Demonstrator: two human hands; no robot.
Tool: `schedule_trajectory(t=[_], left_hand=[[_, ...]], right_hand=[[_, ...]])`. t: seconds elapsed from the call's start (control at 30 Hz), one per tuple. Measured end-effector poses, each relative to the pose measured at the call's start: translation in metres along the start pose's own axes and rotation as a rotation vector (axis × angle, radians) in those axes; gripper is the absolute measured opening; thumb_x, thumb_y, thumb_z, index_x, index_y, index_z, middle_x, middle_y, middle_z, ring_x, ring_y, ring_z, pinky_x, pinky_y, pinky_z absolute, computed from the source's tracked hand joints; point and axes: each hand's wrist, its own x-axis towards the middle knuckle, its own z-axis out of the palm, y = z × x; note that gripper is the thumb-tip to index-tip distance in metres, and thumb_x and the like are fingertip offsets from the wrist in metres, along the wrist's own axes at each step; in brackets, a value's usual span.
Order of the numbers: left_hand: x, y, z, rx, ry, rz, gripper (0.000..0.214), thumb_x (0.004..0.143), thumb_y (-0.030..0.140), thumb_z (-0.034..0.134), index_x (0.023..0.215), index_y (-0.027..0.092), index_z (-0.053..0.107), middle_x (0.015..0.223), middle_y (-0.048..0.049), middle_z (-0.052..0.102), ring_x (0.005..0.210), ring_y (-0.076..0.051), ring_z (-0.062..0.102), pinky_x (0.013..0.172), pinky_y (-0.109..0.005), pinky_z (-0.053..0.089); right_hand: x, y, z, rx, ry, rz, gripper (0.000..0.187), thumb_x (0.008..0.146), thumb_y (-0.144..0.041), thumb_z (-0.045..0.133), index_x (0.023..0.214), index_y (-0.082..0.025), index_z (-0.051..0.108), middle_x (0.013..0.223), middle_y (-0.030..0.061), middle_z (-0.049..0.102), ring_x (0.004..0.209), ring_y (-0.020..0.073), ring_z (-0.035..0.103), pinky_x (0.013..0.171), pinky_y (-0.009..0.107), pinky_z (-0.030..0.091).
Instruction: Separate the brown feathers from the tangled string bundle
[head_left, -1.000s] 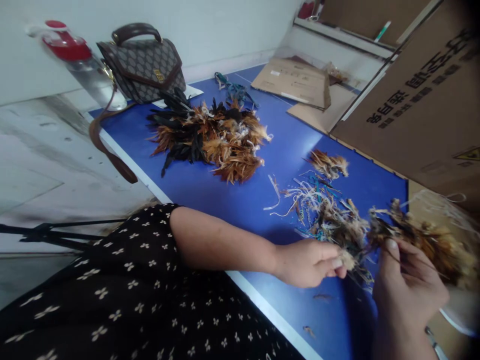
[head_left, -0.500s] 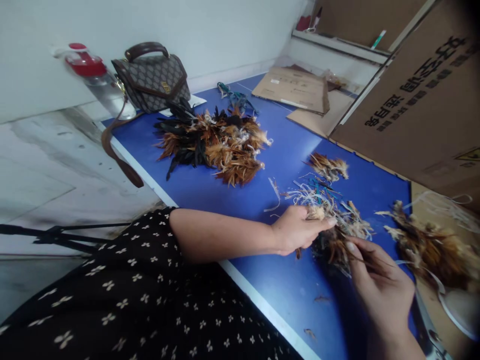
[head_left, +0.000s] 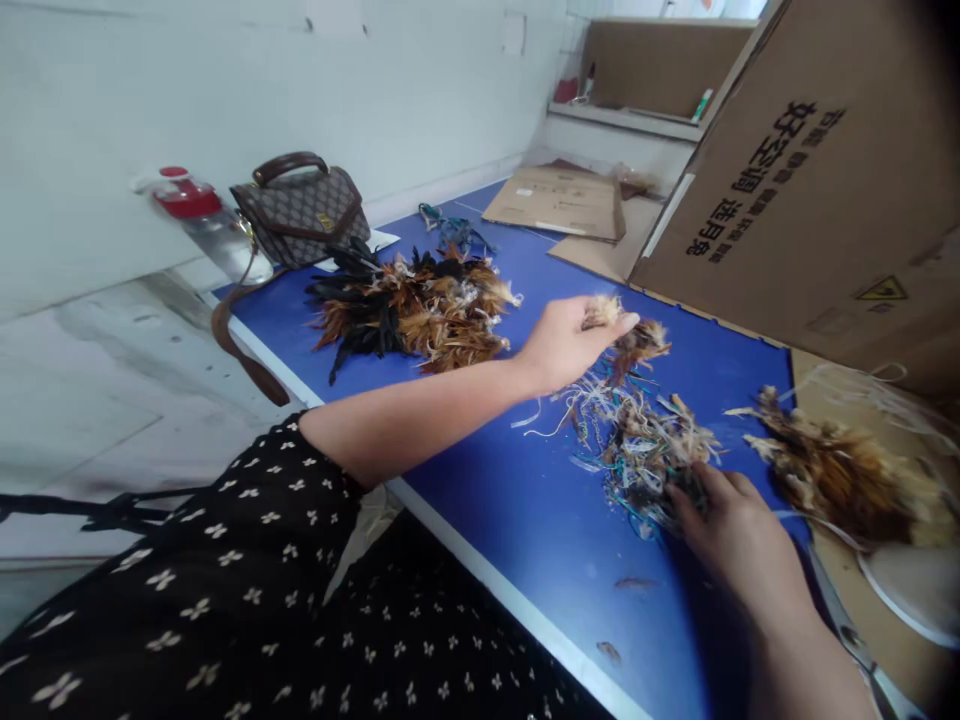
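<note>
My left hand (head_left: 566, 345) is closed around a small bunch of feathers (head_left: 602, 312), its pale fluffy end showing above the fingers. It hovers by a small brown feather bunch (head_left: 643, 345) on the table, partly hidden behind the thumb. My right hand (head_left: 739, 535) rests at the near side of a heap of string scraps and fluff (head_left: 645, 440). Its thumb and forefinger dip into the dark fluff, so what lies between them is hidden. Left of the heap, a large pile of brown and black feathers (head_left: 427, 310) lies on the blue table (head_left: 525, 540).
More brown feathers (head_left: 840, 470) lie on cardboard at the right, near scissors (head_left: 851, 635) and a white round object (head_left: 911, 595). A tall cardboard panel (head_left: 780, 190) bounds the right side. A handbag (head_left: 307, 215) and red-capped bottle (head_left: 214, 235) stand at the back left.
My left hand has moved up and away from the scrap heap with the feather bunch, towards the small bunch. My right hand has stayed near the heap, now touching it. The view has shifted.
</note>
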Motion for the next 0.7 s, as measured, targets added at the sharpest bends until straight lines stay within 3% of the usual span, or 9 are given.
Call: schedule_trajectory(t=[0.07,0.17,0.27,0.37,0.43,0.53,0.6,0.7], left_hand=[[0.025,-0.004,0.002,0.158,-0.05,0.133,0.036,0.106,0.039,0.081,0.081,0.021,0.062,0.083,0.0013,0.067,0.083,-0.014,0.06,0.084,-0.031,0.05],[0.065,-0.016,0.011,0.421,-0.112,0.245,0.028,0.108,0.027,0.073,0.082,0.019,0.069,0.088,-0.0032,0.074,0.089,-0.017,0.067,0.093,-0.033,0.052],[0.099,-0.033,0.022,0.645,-0.108,0.23,0.018,0.105,0.014,0.066,0.094,0.016,0.08,0.101,-0.0095,0.082,0.1,-0.021,0.074,0.101,-0.035,0.054],[0.116,-0.046,0.036,0.754,-0.128,0.151,0.028,0.102,0.01,0.063,0.117,0.014,0.087,0.119,-0.0153,0.087,0.116,-0.025,0.079,0.109,-0.038,0.057],[0.116,-0.051,0.047,0.766,-0.148,0.128,0.038,0.101,0.01,0.065,0.134,0.014,0.085,0.13,-0.0174,0.087,0.123,-0.027,0.079,0.114,-0.04,0.058],[0.101,-0.053,0.067,0.751,-0.262,0.156,0.056,0.099,0.009,0.069,0.154,0.017,0.078,0.146,-0.0153,0.085,0.135,-0.026,0.078,0.122,-0.04,0.056],[0.085,-0.053,0.082,0.749,-0.415,0.188,0.052,0.098,0.01,0.071,0.148,0.02,0.082,0.142,-0.0116,0.087,0.134,-0.025,0.079,0.121,-0.038,0.057],[0.062,-0.049,0.104,0.794,-0.708,0.242,0.037,0.101,0.016,0.074,0.136,0.021,0.087,0.133,-0.0104,0.089,0.13,-0.027,0.081,0.115,-0.038,0.058]], right_hand=[[0.0,-0.005,0.004,0.026,0.011,-0.047,0.037,0.106,-0.05,0.063,0.118,-0.024,0.087,0.099,0.0106,0.08,0.075,0.0255,0.074,0.073,0.04,0.061],[0.001,-0.007,-0.001,0.088,0.083,-0.072,0.033,0.107,-0.048,0.062,0.109,-0.027,0.088,0.101,0.0087,0.082,0.079,0.0236,0.077,0.075,0.036,0.062],[0.001,-0.007,-0.018,0.181,0.231,-0.085,0.036,0.111,-0.053,0.062,0.11,-0.027,0.087,0.104,0.0083,0.085,0.086,0.0227,0.081,0.079,0.034,0.065],[0.0,-0.014,-0.032,0.34,0.303,-0.203,0.026,0.111,-0.048,0.071,0.11,-0.027,0.086,0.102,0.0068,0.086,0.086,0.0218,0.082,0.081,0.033,0.067],[-0.002,-0.027,-0.035,0.405,0.189,-0.311,0.022,0.113,-0.038,0.069,0.115,-0.027,0.087,0.103,0.007,0.087,0.087,0.0208,0.084,0.08,0.033,0.068],[-0.008,-0.051,-0.031,0.396,-0.133,-0.433,0.033,0.116,-0.03,0.058,0.129,-0.027,0.088,0.115,0.0099,0.088,0.097,0.0223,0.088,0.084,0.036,0.072],[-0.012,-0.064,-0.03,0.356,-0.268,-0.47,0.037,0.116,-0.032,0.057,0.137,-0.027,0.087,0.125,0.0119,0.088,0.103,0.0262,0.089,0.089,0.042,0.075],[-0.016,-0.073,-0.036,0.365,-0.326,-0.46,0.036,0.113,-0.038,0.065,0.139,-0.027,0.087,0.133,0.0126,0.087,0.107,0.029,0.089,0.095,0.046,0.076]])
